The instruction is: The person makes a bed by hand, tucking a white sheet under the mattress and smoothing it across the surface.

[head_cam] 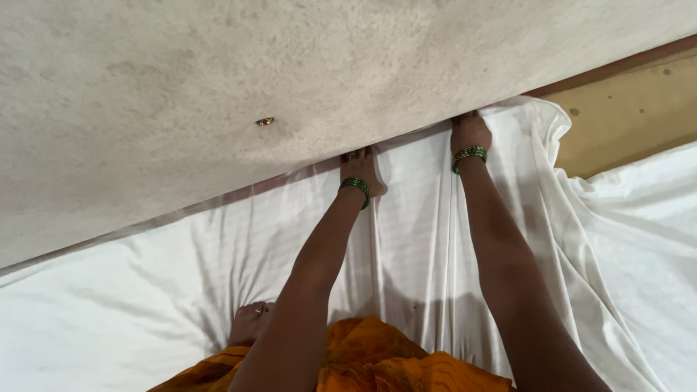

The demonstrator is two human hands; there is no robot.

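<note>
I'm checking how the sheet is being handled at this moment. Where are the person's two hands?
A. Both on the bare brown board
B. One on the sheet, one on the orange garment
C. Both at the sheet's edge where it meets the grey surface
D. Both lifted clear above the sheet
C: the left hand and right hand both press the white sheet at its edge under the grey surface, fingertips hidden.

White sheet [145, 305] over bed base [632, 109]
</note>
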